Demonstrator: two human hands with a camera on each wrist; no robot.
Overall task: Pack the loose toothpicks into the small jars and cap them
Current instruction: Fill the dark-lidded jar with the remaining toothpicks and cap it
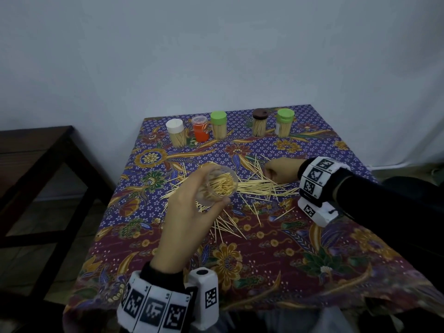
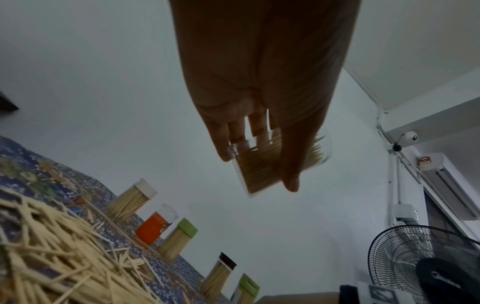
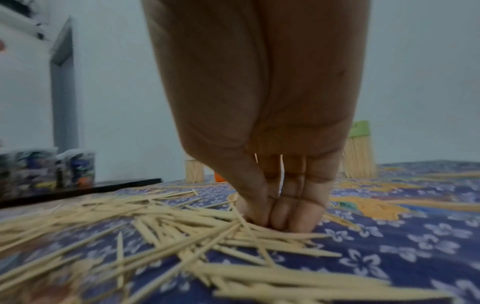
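Toothpicks (image 1: 262, 186) lie loose on the worktop (image 1: 276, 248), long axes mostly running left-right toward the clear jar (image 1: 219, 185); your right hand (image 1: 281, 173), nearer them, pinches a bunch at its fingertips (image 3: 283, 220); your left hand (image 1: 192, 212) clasps the jar just left of the pile, raised, mouth tilted toward you, packed sticks lying along its axis.

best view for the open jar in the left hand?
Head: the open jar shows its mouth and toothpicks inside, gripped by the left hand. Left wrist shows only its side, part hidden behind fingers. Right wrist: absent.
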